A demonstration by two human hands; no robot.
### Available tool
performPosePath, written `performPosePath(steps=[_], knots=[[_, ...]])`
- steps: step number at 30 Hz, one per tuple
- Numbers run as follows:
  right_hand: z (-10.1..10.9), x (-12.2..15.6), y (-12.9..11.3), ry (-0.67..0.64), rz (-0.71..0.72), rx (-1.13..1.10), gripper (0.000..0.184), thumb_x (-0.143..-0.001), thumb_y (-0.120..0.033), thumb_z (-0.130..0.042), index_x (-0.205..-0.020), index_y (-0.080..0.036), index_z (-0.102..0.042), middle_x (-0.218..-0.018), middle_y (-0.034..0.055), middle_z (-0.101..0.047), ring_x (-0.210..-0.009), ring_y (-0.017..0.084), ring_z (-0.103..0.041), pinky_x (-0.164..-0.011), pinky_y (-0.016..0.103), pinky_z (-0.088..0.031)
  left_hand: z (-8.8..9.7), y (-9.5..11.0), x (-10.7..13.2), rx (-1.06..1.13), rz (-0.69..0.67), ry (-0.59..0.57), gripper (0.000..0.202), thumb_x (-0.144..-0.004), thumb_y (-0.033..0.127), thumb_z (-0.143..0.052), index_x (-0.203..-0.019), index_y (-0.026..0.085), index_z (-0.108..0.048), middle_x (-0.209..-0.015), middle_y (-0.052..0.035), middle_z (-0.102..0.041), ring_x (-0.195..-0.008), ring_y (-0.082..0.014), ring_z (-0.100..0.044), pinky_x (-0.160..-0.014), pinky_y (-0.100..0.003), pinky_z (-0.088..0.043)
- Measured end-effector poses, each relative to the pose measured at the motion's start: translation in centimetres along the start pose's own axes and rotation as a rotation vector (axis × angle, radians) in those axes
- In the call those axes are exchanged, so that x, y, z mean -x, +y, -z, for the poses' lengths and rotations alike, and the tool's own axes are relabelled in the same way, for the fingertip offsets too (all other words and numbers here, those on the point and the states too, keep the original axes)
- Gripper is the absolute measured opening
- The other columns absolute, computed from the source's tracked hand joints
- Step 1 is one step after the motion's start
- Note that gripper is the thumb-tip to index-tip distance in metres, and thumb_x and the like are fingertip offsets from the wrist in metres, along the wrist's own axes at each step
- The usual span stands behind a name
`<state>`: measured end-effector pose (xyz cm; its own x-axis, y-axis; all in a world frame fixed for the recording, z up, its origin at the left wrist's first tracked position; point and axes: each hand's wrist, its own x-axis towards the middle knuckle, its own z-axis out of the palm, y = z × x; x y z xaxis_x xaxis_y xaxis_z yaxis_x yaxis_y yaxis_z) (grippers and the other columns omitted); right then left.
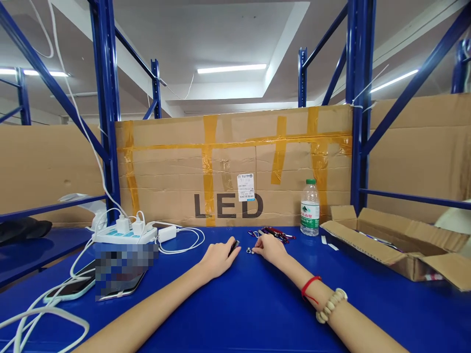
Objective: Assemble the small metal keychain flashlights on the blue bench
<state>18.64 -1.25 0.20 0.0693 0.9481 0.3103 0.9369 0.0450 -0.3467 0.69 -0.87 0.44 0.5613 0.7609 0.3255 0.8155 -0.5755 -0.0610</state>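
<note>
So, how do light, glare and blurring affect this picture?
All in the head view: the long white ceiling light is overexposed; glare streaks the shiny amber packing tape; blocky pixelation hides detail beside the mint-edged, black-screened phone; the small silvery piece by the right hand is too tiny to identify.

Blue tabletop (235,309); power strip (127,238), cables (180,252), phone (79,284) left; pens (276,233), small shiny parts (248,250) mid; bottle (309,211), open cardboard box (368,242) right.

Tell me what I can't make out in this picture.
All in the head view:
Dark item: mostly covered by the left hand.
Silver bits by the right hand: too small to identify.
Dark device: blurred by pixelation.
Carton: walls partly hide its contents.
Label: print too small.
</note>
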Motion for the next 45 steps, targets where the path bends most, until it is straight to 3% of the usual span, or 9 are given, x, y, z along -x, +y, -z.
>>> performPosePath(steps=[9,12,15,19,22,26,37,45], knots=[[-0.2,0.2,0.0,-0.023,0.023,-0.006,0.007,-0.069,-0.025,-0.059,-0.070,-0.020,-0.064,-0.073,0.0017,-0.067,-0.071,0.015,-0.061,-0.057,0.022,-0.040,0.1,0.0,0.1,-0.026,0.006,-0.003,0.038,-0.089,0.040,-0.012,-0.103,0.019,-0.041,-0.081,-0.0091,-0.064,-0.077,-0.0251,-0.061,-0.062,-0.032,-0.043],[-0.2,0.4,-0.3,0.035,0.055,-0.050,0.010,-0.070,-0.029,-0.057,-0.069,-0.021,-0.063,-0.073,0.0009,-0.067,-0.070,0.015,-0.061,-0.057,0.022,-0.041,0.0,-0.1,0.3,-0.019,-0.018,0.003,0.040,-0.089,0.039,-0.012,-0.104,0.018,-0.042,-0.082,-0.0103,-0.064,-0.078,-0.0256,-0.061,-0.063,-0.033,-0.043],[-0.4,0.4,-0.9,0.135,0.092,-0.227,0.017,-0.074,-0.034,-0.051,-0.074,-0.020,-0.062,-0.076,0.0005,-0.066,-0.058,0.012,-0.060,-0.053,0.022,-0.042,-0.1,-0.2,0.3,-0.002,-0.033,0.011,0.039,-0.089,0.039,-0.013,-0.104,0.017,-0.042,-0.083,-0.0105,-0.064,-0.078,-0.0258,-0.061,-0.064,-0.033,-0.043],[-0.8,0.5,-2.2,0.098,0.181,-0.542,0.028,-0.074,-0.041,-0.046,-0.081,-0.017,-0.060,-0.066,0.0013,-0.063,-0.039,0.009,-0.051,-0.037,0.020,-0.038,-0.2,-0.3,0.5,0.005,-0.055,0.036,0.038,-0.089,0.038,-0.015,-0.101,0.017,-0.044,-0.084,-0.0108,-0.064,-0.077,-0.0268,-0.061,-0.063,-0.034,-0.043],[-1.2,0.7,-2.8,0.060,0.221,-0.616,0.031,-0.072,-0.043,-0.049,-0.079,-0.015,-0.060,-0.047,-0.0018,-0.054,-0.036,0.009,-0.048,-0.033,0.018,-0.035,-0.3,-0.4,0.6,0.007,-0.057,0.042,0.039,-0.089,0.037,-0.013,-0.103,0.016,-0.044,-0.083,-0.0114,-0.064,-0.077,-0.0268,-0.061,-0.063,-0.035,-0.043],[-1.3,0.8,-3.1,0.034,0.229,-0.659,0.031,-0.070,-0.045,-0.050,-0.076,-0.016,-0.059,-0.046,-0.0025,-0.053,-0.036,0.009,-0.047,-0.031,0.017,-0.034,-0.4,-0.4,0.5,-0.001,-0.053,0.035,0.040,-0.089,0.037,-0.013,-0.105,0.015,-0.043,-0.083,-0.0119,-0.064,-0.078,-0.0270,-0.061,-0.064,-0.035,-0.043],[-1.2,0.9,-3.0,0.013,0.257,-0.636,0.030,-0.068,-0.046,-0.053,-0.068,-0.016,-0.056,-0.039,-0.0050,-0.047,-0.033,0.008,-0.045,-0.032,0.017,-0.033,-0.5,-0.6,0.4,0.018,-0.082,0.034,0.039,-0.089,0.037,-0.014,-0.105,0.016,-0.043,-0.084,-0.0110,-0.064,-0.078,-0.0271,-0.061,-0.063,-0.034,-0.043],[-0.5,0.8,-2.6,0.076,0.397,-0.434,0.027,-0.075,-0.042,-0.047,-0.072,-0.018,-0.058,-0.075,-0.0002,-0.064,-0.043,0.007,-0.055,-0.047,0.020,-0.041,-0.5,-0.5,0.3,0.008,-0.089,0.044,0.038,-0.089,0.039,-0.013,-0.102,0.019,-0.043,-0.083,-0.0090,-0.065,-0.077,-0.0266,-0.061,-0.062,-0.034,-0.043]])
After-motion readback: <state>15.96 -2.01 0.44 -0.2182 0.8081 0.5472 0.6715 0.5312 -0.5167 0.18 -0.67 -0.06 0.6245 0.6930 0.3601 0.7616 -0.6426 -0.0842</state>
